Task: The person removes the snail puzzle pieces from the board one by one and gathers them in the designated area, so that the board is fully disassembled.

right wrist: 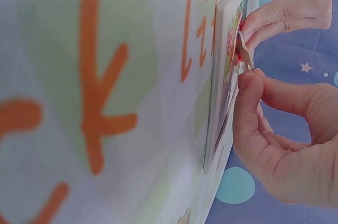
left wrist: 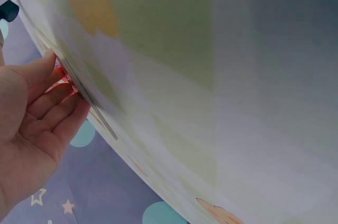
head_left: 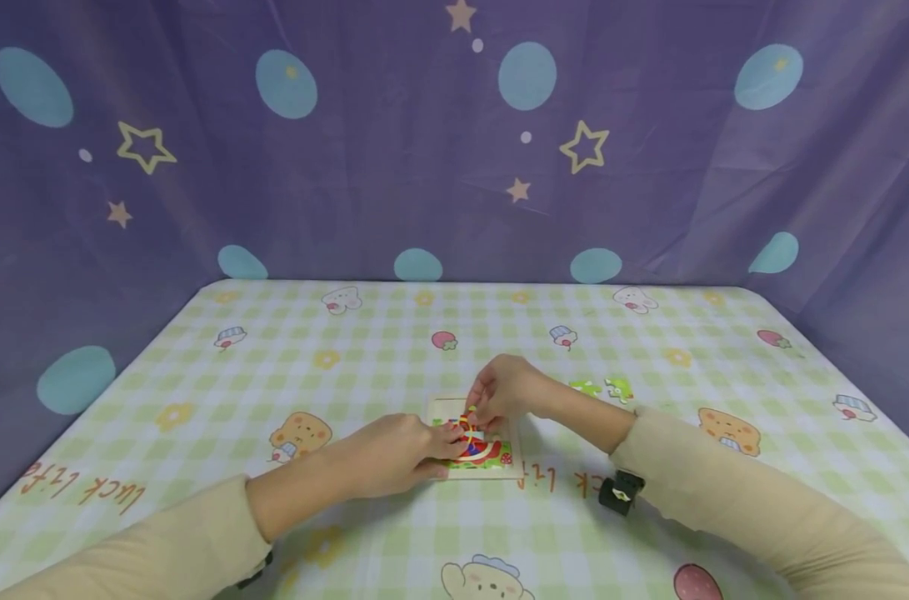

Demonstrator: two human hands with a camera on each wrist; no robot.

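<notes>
A small jigsaw puzzle board with a pale wooden rim lies on the table, its picture in red, blue, green and yellow. My left hand rests over its left side. In the left wrist view, that thumb is at the board's edge while the fingers extend onto the picture. From the far right side, my right hand reaches in. Between its thumb and forefinger it pinches a puzzle piece, tilted up from the board, with the left fingertips close by. My hands hide part of the picture.
Two loose green puzzle pieces, one nearer and one farther right, lie beyond my right forearm. A checked, cartoon-printed cloth covers the table. Behind it hangs a purple curtain with stars and dots.
</notes>
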